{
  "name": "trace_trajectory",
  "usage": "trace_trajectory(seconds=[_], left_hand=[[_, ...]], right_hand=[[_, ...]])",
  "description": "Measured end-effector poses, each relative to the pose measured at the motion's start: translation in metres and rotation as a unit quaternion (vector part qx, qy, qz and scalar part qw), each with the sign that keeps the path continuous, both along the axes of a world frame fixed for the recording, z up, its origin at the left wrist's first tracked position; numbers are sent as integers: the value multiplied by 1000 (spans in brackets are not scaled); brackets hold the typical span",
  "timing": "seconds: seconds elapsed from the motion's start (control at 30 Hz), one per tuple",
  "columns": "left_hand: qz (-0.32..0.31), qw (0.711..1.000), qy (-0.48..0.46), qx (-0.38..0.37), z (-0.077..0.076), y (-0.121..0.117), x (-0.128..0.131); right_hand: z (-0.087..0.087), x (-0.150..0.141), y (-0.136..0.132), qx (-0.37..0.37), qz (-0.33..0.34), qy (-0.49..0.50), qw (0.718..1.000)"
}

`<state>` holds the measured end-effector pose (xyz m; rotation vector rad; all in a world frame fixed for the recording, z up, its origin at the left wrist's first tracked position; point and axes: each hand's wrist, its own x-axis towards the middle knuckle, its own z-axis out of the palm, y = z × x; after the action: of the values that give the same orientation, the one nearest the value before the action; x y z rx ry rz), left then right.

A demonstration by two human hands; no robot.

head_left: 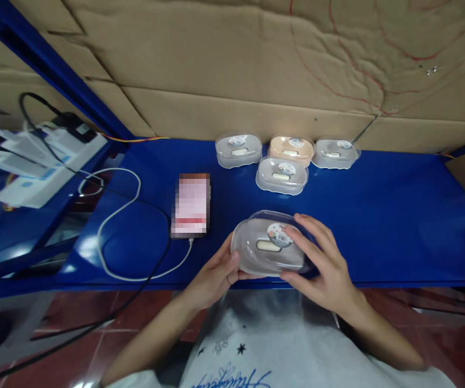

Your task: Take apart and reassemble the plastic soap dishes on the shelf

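Above the front edge of the blue table I hold a grey soap box (252, 260) with a clear lid, a round label and a pale oblong piece at its centre. My left hand (218, 269) is closed round its left end, thumb on the rim. At the right end, my right hand (327, 269) grips the lid's side, its fingers spread over the top near the label. The lid's far edge sticks out behind the grey base; whether it is seated I cannot tell. Beyond it stands another grey soap box (271, 180).
Along the cardboard wall stand a grey soap box (226, 156), a peach one (307, 153) and another grey one (323, 159). A phone (192, 202) lies left, with a white cable (100, 231) plugged in. A power strip (30, 186) with several plugs sits far left.
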<state>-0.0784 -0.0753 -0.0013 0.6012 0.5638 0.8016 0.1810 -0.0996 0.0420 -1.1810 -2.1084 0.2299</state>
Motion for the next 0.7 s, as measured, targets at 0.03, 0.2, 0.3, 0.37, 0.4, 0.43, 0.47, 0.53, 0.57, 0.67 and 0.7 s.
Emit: trace_trajectory(seconds=[0.03,0.2,0.3,0.37,0.4,0.43,0.47,0.53,0.57,0.67,0.7], left_hand=[[3,1000,0,1,0,0,0],[6,1000,-14,9,1,-1,1],[5,1000,-20,4,2,0,1],[11,1000,-20,-1,3,0,1],[17,1000,-21,-4,4,0,1],[24,999,-22,-8,4,0,1],[30,999,-23,-12,5,0,2],[40,999,-23,-20,6,1,2],[42,999,-22,-22,7,1,3],[45,999,-21,-17,9,2,3],[46,999,-19,-15,10,2,3]], right_hand=[[-3,-6,0,2,1,-5,1000],[-12,-13,-1,19,-4,-23,1000],[-14,-10,-1,22,11,-36,999],[-14,-8,-1,25,17,-44,999],[-13,-8,-1,28,18,-46,998],[-13,-7,0,32,20,-49,998],[-13,-7,0,35,24,-50,998],[-13,-6,1,38,31,-54,997],[-13,-5,1,37,34,-55,997],[-14,-4,3,35,37,-51,997],[-14,-4,3,34,39,-48,998]])
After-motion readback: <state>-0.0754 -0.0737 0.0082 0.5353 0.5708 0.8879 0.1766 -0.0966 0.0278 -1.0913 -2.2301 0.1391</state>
